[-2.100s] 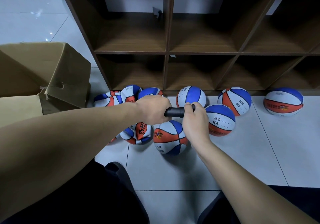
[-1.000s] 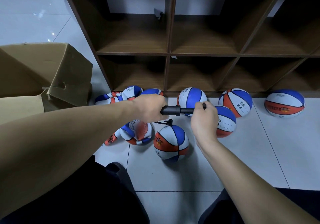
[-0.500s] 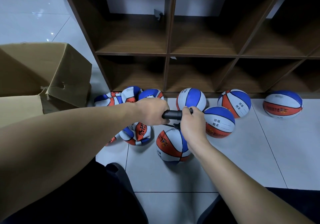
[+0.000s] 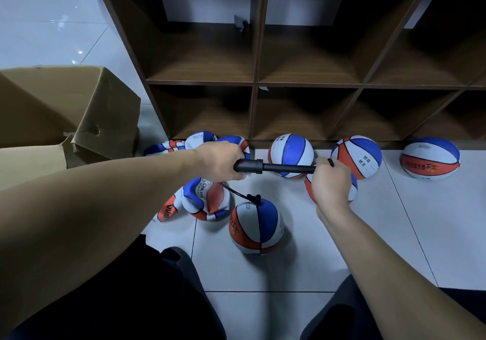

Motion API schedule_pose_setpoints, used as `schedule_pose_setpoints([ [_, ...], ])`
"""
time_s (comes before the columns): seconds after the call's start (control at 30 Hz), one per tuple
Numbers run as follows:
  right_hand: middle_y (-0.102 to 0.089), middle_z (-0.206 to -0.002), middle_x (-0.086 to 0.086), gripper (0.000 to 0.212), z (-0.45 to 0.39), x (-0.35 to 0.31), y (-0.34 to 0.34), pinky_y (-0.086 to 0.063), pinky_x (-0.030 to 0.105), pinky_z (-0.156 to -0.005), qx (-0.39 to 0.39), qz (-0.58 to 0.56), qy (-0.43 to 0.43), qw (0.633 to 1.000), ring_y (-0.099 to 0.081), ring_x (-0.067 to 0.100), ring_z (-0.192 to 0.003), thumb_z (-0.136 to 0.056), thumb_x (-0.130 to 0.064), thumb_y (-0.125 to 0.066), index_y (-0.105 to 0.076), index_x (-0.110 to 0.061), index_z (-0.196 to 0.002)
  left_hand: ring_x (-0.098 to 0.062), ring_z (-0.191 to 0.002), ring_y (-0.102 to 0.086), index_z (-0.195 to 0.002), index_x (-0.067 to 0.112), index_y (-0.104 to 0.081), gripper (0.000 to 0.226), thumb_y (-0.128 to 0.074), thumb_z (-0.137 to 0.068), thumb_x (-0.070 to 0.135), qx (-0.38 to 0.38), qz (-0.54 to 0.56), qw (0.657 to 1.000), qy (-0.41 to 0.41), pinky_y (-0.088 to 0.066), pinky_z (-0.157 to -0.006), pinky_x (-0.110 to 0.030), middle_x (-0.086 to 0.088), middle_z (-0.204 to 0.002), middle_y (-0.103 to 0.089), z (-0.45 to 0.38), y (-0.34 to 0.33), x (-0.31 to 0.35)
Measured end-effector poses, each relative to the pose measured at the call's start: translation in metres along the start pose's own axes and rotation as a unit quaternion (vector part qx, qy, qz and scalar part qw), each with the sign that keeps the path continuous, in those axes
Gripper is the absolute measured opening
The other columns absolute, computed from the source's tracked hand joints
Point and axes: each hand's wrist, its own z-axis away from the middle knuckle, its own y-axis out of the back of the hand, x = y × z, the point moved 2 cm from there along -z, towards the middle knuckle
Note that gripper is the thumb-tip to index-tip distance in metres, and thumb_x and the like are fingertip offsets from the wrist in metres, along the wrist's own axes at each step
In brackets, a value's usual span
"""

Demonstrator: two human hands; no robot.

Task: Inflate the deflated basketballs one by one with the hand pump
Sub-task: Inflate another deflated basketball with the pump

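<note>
Centrally, at mid-frame, the hand pump (image 4: 273, 167) lies with its long axis running left to right across the picture, roughly level, its rod drawn well out of the black barrel. From the barrel's left end a thin hose (image 4: 238, 193) drops down and right to the valve on top of the basketball being filled (image 4: 256, 226), which sits on the white floor tiles (image 4: 389, 234) just below the pump and between the two forearms. That ball looks nearly round, so by my reading the pumping is well along on this one.

What the next stroke turns on is this line: the handle end lies to the right of the barrel, so the push has to run straight leftward along the rod, or the rod may bind and the hose tug at the valve.

Of the two, the left hand (image 4: 219, 162) is wrapped tight around the barrel, knuckles up, forearm coming in from the lower left; the right hand (image 4: 331, 181) is clenched on the handle at the rod's far end, its forearm rising from the lower right.

Further out, crumpled flat balls (image 4: 202, 199) lie just left of the filled one, with more behind the left hand. Rounder balls (image 4: 290, 154) rest along the foot of the wooden cubby shelf (image 4: 252, 81), one (image 4: 430, 158) well apart at right. An open cardboard box (image 4: 79, 108) stands at left
</note>
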Motion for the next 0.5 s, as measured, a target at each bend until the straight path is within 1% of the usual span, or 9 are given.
schedule_pose_setpoints([
  [0.1, -0.047, -0.068, 0.003, 0.031, 0.012, 0.002, -0.010, -0.035, 0.035, -0.058, 0.017, 0.020, 0.041, 0.999, -0.041, 0.021, -0.061, -0.099, -0.016, -0.050, -0.044, -0.017, -0.069, -0.018, -0.067, -0.064, -0.082, 0.028, -0.062, 0.030, -0.065, -0.101, 0.051, 0.020, -0.022, 1.000, -0.003, -0.049, -0.059, -0.035, 0.003, -0.072, -0.066, 0.001, -0.001, 0.007],
  [0.2, -0.046, -0.069, 0.006, 0.030, 0.022, 0.004, -0.020, -0.034, 0.040, -0.060, 0.004, 0.023, 0.050, 0.998, -0.039, 0.024, -0.064, -0.099, -0.017, -0.049, -0.041, -0.014, -0.070, -0.020, -0.067, -0.065, -0.083, 0.027, -0.064, 0.027, -0.062, -0.101, 0.046, 0.021, -0.021, 1.000, -0.009, -0.051, -0.060, -0.036, 0.002, -0.071, -0.067, 0.004, -0.001, 0.017],
  [0.3, -0.044, -0.071, 0.006, 0.032, 0.029, 0.006, -0.029, -0.032, 0.039, -0.061, -0.024, 0.026, 0.049, 0.998, -0.039, 0.023, -0.064, -0.103, -0.018, -0.048, -0.040, -0.013, -0.072, -0.020, -0.065, -0.064, -0.082, 0.025, -0.064, 0.026, -0.060, -0.100, 0.043, 0.032, -0.030, 0.999, -0.015, -0.048, -0.055, -0.034, 0.002, -0.071, -0.066, 0.007, 0.000, 0.029],
  [0.4, -0.046, -0.071, 0.004, 0.033, 0.036, 0.003, -0.035, -0.034, 0.038, -0.058, -0.048, 0.032, 0.054, 0.997, -0.041, 0.021, -0.064, -0.106, -0.020, -0.048, -0.042, -0.013, -0.074, -0.017, -0.063, -0.060, -0.079, 0.026, -0.061, 0.028, -0.060, -0.102, 0.042, 0.043, -0.040, 0.998, -0.021, -0.039, -0.052, -0.031, 0.003, -0.070, -0.064, 0.007, 0.000, 0.039],
  [0.43, -0.047, -0.071, 0.004, 0.033, 0.039, 0.002, -0.038, -0.035, 0.038, -0.058, -0.053, 0.034, 0.057, 0.996, -0.043, 0.021, -0.064, -0.106, -0.021, -0.048, -0.043, -0.013, -0.075, -0.017, -0.062, -0.060, -0.078, 0.026, -0.060, 0.029, -0.061, -0.102, 0.042, 0.046, -0.040, 0.998, -0.026, -0.039, -0.053, -0.031, 0.003, -0.069, -0.063, 0.006, 0.001, 0.042],
  [0.5, -0.048, -0.072, 0.003, 0.032, 0.042, 0.002, -0.041, -0.037, 0.036, -0.059, -0.061, 0.034, 0.058, 0.996, -0.044, 0.020, -0.065, -0.107, -0.024, -0.048, -0.044, -0.013, -0.077, -0.017, -0.064, -0.062, -0.079, 0.027, -0.062, 0.028, -0.062, -0.102, 0.043, 0.047, -0.033, 0.998, -0.034, -0.043, -0.055, -0.032, 0.004, -0.068, -0.063, 0.004, 0.000, 0.046],
])
